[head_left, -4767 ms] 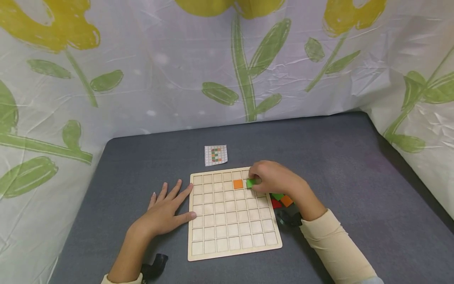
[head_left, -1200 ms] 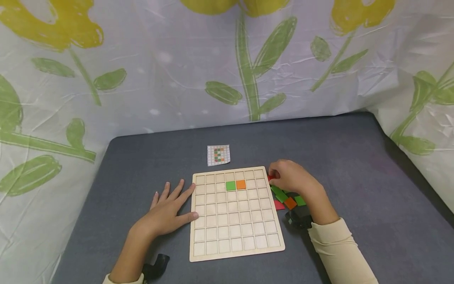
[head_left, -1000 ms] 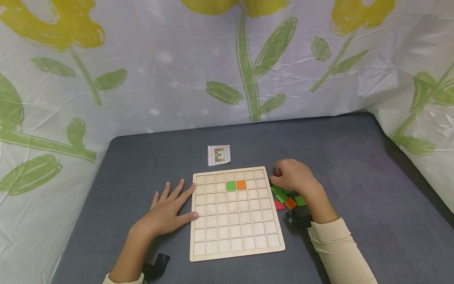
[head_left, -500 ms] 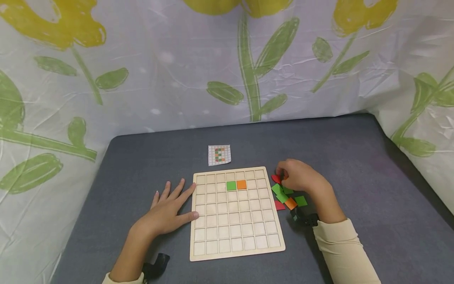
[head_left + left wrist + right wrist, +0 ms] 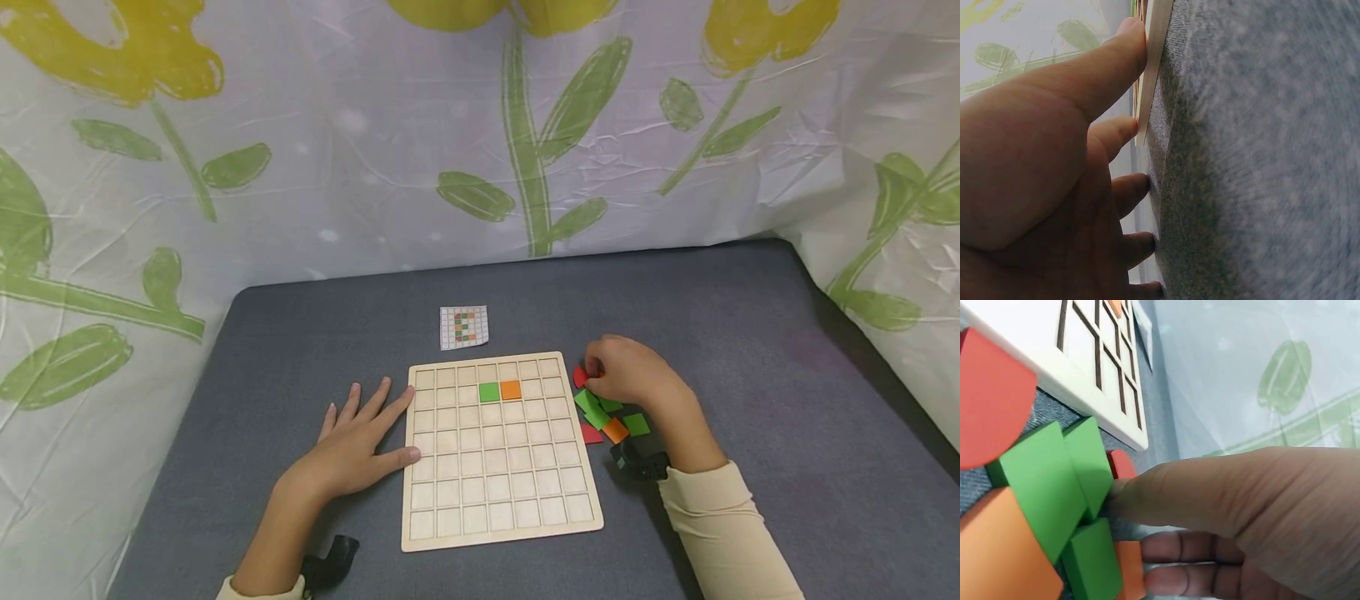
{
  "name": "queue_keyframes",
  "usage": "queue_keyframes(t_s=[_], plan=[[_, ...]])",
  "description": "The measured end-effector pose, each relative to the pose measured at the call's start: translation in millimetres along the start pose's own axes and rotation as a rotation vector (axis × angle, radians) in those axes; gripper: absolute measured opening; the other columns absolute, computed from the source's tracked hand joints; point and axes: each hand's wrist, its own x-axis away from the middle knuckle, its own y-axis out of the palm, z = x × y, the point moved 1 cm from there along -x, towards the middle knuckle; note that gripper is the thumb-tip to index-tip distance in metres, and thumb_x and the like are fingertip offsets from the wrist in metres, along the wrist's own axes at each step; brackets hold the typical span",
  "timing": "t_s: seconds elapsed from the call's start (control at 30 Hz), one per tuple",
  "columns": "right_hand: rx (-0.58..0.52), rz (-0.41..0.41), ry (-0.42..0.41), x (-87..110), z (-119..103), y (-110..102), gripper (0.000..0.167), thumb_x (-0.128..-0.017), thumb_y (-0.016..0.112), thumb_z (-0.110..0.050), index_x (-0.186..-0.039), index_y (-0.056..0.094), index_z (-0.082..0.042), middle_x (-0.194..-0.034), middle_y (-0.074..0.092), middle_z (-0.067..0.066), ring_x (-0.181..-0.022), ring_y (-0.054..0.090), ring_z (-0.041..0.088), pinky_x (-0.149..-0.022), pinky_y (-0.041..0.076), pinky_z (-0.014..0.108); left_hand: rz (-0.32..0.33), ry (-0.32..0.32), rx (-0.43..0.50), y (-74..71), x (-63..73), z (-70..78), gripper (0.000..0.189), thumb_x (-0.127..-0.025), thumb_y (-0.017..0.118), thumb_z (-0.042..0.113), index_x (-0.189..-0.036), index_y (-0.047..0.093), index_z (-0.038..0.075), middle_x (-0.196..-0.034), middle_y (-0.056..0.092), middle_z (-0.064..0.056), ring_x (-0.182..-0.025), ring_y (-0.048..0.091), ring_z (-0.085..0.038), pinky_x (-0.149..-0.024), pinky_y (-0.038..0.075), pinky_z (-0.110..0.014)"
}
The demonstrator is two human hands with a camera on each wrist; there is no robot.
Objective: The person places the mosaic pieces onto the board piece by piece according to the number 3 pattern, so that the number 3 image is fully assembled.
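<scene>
My left hand (image 5: 339, 454) lies flat with fingers spread, its thumb and index fingertips touching the left edge of a wooden grid board (image 5: 501, 542). In the left wrist view the same thumb (image 5: 1104, 62) rests against that edge. On the board sit a green tile (image 5: 489, 392) and an orange tile (image 5: 511, 390), side by side. My right hand (image 5: 633, 371) is at the loose tiles beyond the right edge, thumb and fingers curled at a red rounded tile (image 5: 580, 377). In the right wrist view the thumb tip meets this red tile (image 5: 1122, 464); other fingers touch an orange tile (image 5: 1129, 569). The index finger is hidden.
Green tiles (image 5: 596, 415), another orange tile (image 5: 615, 430) and another red tile (image 5: 591, 434) lie loose right of the board. A small paper card (image 5: 463, 327) with a coloured grid pattern lies behind it. A flowered cloth (image 5: 360, 167) hangs behind the grey table (image 5: 337, 333).
The green tile, in my right hand's fingers 4.8 s ago, now lies left of the orange one. My right hand has moved right to the loose tiles and shifted the red tile slightly.
</scene>
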Motion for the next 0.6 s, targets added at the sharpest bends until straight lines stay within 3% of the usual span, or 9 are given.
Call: queue_keyframes(t_s=[0.23,0.6], plan=[[-0.038,0.037,-0.019,-4.3,-1.5,5.3,0.025,-0.085,0.076,-0.005,-0.109,0.071,-0.001,-0.082,0.056,0.005,-0.071,0.049,0.019,-0.063,0.044,0.036,0.005,0.017,0.015,2.3,-1.1,-3.9,0.084,-0.092,0.062,0.061,-0.160,0.031,0.022,-0.163,0.019,-0.021,-0.146,0.002,-0.055,-0.107,0.000,-0.077],[-0.036,0.053,-0.039,-3.2,-0.9,4.3,0.020,-0.083,0.074,0.002,-0.102,0.075,-0.003,-0.083,0.057,0.005,-0.075,0.049,0.019,-0.066,0.044,0.037,0.004,-0.007,0.012,0.6,-0.6,-0.6,0.085,-0.091,0.065,0.059,-0.159,0.033,0.020,-0.163,0.021,-0.020,-0.146,0.004,-0.055,-0.108,0.002,-0.076]])
